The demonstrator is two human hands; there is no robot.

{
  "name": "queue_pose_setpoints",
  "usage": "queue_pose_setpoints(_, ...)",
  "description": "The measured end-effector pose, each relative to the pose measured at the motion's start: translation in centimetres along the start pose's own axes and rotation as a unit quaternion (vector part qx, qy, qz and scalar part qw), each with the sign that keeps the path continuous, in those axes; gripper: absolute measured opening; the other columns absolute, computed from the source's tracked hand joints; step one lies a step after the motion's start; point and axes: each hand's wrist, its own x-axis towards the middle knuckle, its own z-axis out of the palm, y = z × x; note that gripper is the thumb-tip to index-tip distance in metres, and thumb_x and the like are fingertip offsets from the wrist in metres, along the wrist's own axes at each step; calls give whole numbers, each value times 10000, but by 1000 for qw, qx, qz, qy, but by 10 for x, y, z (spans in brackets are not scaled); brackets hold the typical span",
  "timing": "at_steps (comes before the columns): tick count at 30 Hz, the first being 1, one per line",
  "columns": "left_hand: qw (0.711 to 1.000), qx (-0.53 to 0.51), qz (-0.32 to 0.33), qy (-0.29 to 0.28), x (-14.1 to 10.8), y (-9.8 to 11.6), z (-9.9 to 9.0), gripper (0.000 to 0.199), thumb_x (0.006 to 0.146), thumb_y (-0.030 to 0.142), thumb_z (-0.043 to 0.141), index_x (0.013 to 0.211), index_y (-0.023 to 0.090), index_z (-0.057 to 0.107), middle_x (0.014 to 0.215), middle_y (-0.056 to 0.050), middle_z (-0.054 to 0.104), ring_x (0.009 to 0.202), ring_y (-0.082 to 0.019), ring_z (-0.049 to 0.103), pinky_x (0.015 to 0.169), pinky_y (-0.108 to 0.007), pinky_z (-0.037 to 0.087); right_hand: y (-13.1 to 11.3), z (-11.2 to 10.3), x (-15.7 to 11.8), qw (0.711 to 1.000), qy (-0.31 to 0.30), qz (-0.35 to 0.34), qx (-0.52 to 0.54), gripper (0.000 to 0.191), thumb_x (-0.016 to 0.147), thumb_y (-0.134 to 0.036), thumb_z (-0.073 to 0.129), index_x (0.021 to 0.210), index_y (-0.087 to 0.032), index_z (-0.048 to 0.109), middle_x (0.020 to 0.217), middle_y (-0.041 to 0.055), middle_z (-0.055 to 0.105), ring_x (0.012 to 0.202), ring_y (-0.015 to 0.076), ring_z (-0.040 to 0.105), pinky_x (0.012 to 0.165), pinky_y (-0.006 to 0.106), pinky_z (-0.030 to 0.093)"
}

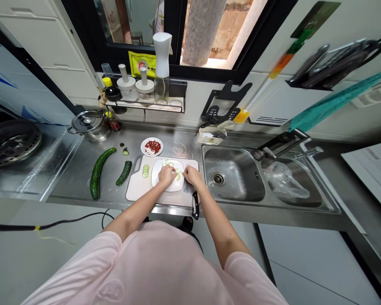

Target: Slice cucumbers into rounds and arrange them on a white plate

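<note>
On the steel counter (111, 197), cucumber slices (170, 162) lie on a white plate (174, 185) atop a cutting board (136, 188), between the hands. Left hand (167, 176) and right hand (192, 176) rest on the plate, fingers spread, pinching nothing. A kitchen knife (195, 205) lies just beside the right hand.

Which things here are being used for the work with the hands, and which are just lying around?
Part of the work: left hand, right hand, cucumber slices, white plate, cutting board, black-handled knife, cut cucumber.

Just lying around: steel pot, sink, plastic bag.
</note>
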Motion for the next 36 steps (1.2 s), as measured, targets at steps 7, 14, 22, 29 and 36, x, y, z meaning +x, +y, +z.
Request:
queue_pose_setpoints(7, 1000, -7, 2, 4, 0, 1, -2, 200, 801, 375, 592, 926, 245, 680, 1065, -47, 609, 1043, -218, 501, 825, -305, 422, 1, 2, 0, 1000, 3, 0, -1, 167, 863, -306, 493, 900, -199, 616, 981, 69, 661, 878, 171, 598, 663, 232, 368)
queue_pose_setpoints(14, 999, -28, 3, 28, -7, 1, -4, 221, 806, 406, 592, 939, 247, 668, 1049, -40, 615, 1014, -209, 512, 807, -294, 415, 1, 2, -5, 999, 31, 13, 0, 209, 900, -342, 455, 930, -195, 600, 962, 72, 663, 868, 172, 596, 664, 234, 350)
queue_pose_setpoints(22, 996, -65, 17, 57, -22, -2, -12, 182, 837, 371, 560, 912, 252, 676, 998, -33, 624, 991, -190, 518, 815, -282, 409, -3, 0, -13, 995, 86, 4, 45, 215, 914, -326, 420, 932, -194, 590, 936, 49, 654, 845, 157, 572, 655, 227, 317)
queue_pose_setpoints(29, 989, -106, 46, 88, -39, -8, -19, 171, 851, 339, 538, 906, 250, 673, 954, -25, 633, 955, -168, 533, 839, -268, 411, -19, 1, -29, 988, 97, -35, 111, 229, 915, -323, 406, 895, -193, 594, 898, 58, 637, 832, 168, 555, 715, 233, 346)
queue_pose_setpoints(36, 985, -116, 36, 119, -60, -26, -28, 198, 874, 333, 494, 924, 252, 667, 946, -24, 645, 924, -162, 555, 833, -263, 418, -34, 7, -52, 979, 99, -94, 154, 213, 901, -299, 413, 845, -195, 590, 815, 42, 626, 794, 165, 557, 691, 228, 359)
